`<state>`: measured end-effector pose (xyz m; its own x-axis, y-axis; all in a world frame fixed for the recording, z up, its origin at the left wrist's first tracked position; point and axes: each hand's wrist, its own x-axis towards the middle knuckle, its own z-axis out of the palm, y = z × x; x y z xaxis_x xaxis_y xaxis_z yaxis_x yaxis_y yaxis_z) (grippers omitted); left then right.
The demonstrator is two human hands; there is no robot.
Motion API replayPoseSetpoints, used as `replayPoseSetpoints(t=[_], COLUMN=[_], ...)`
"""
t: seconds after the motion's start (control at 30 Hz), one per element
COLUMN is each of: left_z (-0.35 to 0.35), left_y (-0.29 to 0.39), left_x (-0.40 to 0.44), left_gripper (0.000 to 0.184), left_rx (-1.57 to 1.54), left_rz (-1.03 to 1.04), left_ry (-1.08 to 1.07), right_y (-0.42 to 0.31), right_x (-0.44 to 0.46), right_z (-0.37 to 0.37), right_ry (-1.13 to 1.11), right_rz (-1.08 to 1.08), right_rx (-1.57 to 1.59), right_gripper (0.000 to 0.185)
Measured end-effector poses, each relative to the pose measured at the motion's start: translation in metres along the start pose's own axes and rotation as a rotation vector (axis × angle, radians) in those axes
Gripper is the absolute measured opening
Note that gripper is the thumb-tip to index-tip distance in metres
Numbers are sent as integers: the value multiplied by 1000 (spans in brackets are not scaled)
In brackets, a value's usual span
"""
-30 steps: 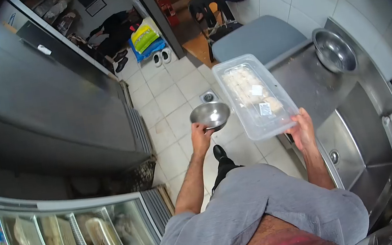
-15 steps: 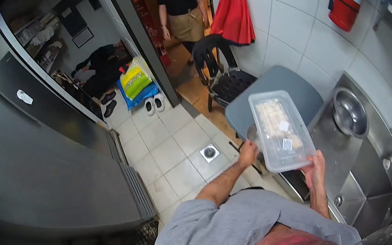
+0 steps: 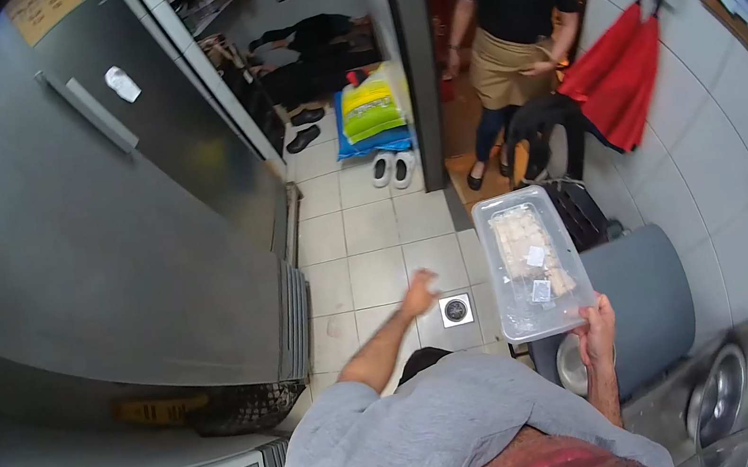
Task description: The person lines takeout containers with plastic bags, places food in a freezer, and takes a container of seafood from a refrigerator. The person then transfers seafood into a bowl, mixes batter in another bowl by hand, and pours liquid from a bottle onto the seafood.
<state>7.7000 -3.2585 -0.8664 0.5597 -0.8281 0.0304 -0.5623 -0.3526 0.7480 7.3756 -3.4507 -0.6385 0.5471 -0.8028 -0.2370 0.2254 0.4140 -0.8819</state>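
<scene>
Translucent plastic tub (image 3: pixel 530 320), rounded rectangle, sitting just right of center in the frame. Pale, chunky stuff (image 3: pixel 518 234) inside, can't tell what, and the print on the white labels (image 3: pixel 542 290) is unreadable. Right hand (image 3: pixel 597 332) has its lower right corner, some fingers hidden. Left hand (image 3: pixel 419 293) is loose, holding nothing, kinda blurry. A bowl (image 3: pixel 569 363) is partly blocked by that right arm. Upper right, a black chair (image 3: pixel 542 126) partly covers a person (image 3: pixel 508 0), head cropped.
</scene>
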Motion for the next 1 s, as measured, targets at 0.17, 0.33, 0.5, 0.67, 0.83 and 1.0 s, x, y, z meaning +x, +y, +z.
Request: replayPoseSetpoints(t=[0.17,0.33,0.5,0.67,0.83,1.0], left_z=[-277,-538,-706,-794,-844,-870], left_y=[-39,-70,-102,-113,-187,-233], left_x=[48,132,191,218,234,227], left_gripper=[46,43,54,69,26,38], left_rx=[323,485,522,361,266,223], left_rz=[-244,-143,-223,-500,-293,-284], left_ry=[581,1107,1340,1597,1732,1636], right_y=[20,59,89,103,100,99], right_x=[86,144,174,209,243,272], right_z=[96,225,358,435,464,478], right_ry=[-162,-202,-174,-228,-242,-150], right_rz=[174,262,335,286,271,235], right_rx=[-115,-181,-159,-136,-188,-256], right_gripper=[25,15,15,14,16,13])
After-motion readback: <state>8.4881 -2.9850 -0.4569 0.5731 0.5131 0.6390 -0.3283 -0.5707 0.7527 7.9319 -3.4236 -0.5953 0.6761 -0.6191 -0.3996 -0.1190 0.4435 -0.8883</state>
